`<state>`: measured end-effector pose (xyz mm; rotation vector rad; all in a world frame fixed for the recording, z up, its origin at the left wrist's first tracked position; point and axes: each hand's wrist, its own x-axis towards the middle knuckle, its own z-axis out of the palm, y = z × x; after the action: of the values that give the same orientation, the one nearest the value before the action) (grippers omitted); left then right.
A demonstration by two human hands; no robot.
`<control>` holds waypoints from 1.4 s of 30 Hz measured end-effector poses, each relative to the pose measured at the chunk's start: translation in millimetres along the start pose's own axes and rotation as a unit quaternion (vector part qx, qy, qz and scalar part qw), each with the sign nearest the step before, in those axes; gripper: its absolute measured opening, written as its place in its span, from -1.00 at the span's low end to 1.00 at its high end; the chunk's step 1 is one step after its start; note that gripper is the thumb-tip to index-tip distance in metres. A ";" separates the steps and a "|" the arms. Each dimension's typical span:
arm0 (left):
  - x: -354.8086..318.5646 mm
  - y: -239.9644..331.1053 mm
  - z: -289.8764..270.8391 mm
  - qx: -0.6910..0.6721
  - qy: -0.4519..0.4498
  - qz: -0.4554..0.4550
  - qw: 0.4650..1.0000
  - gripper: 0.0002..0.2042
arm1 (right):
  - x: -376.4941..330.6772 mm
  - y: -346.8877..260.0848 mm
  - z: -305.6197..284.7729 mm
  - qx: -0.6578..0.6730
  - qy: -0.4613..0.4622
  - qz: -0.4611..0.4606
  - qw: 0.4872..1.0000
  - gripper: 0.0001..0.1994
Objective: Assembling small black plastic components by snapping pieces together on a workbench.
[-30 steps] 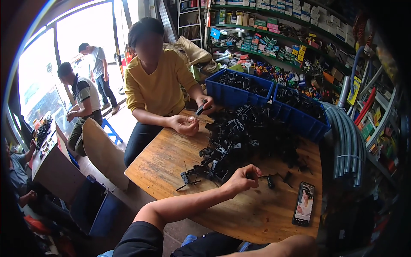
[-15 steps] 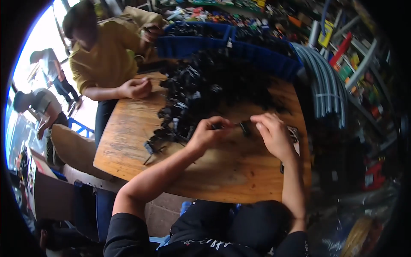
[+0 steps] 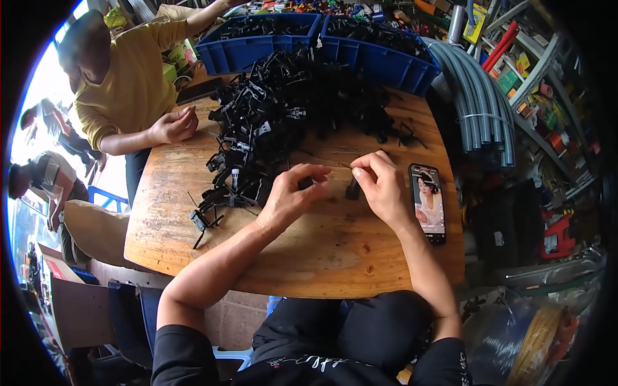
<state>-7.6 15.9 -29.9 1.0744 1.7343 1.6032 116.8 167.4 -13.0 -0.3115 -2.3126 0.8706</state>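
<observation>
My left hand (image 3: 286, 199) is curled around a small black plastic part (image 3: 305, 183), mostly hidden by the fingers. To its right, my right hand (image 3: 383, 190) pinches thumb and forefinger together on a thin dark strip (image 3: 344, 165) that points toward the left hand. A short gap separates the two hands. Just below the right fingertips, another small black part (image 3: 352, 189) shows over the wooden table (image 3: 309, 264); whether it is held or lies there I cannot tell. Beyond both hands spreads a large heap of black plastic parts (image 3: 257, 122), some with thin tails.
Two blue bins (image 3: 222, 58) of black parts stand at the far edge. A phone with a lit screen (image 3: 428, 202) lies right of my right hand. Across the left corner, a person in yellow (image 3: 132, 77) rests one hand on the table. Grey coiled hose (image 3: 479, 96) hangs at right.
The view has shifted and sharpened, uncovering the phone. My fingers have moved slightly between the frames. The person in yellow has raised one arm toward the back.
</observation>
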 end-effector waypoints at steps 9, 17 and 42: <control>-4.3 13.7 8.8 -0.115 -0.077 -0.086 0.987 -0.69 | -7.9 -6.2 17.2 0.172 0.086 0.075 0.979 -0.91; -7.0 11.8 14.0 -0.106 -0.058 -0.093 0.988 -0.76 | -7.7 -11.6 19.4 0.167 0.098 0.080 0.978 -0.87; -8.8 9.2 16.0 0.132 0.082 0.179 0.971 -0.85 | -8.9 0.3 9.6 0.476 -0.133 0.237 0.836 -0.91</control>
<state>12.1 17.1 -24.4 1.4910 1.9932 1.7476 117.5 159.0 -23.0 -0.3238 -1.7234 2.2908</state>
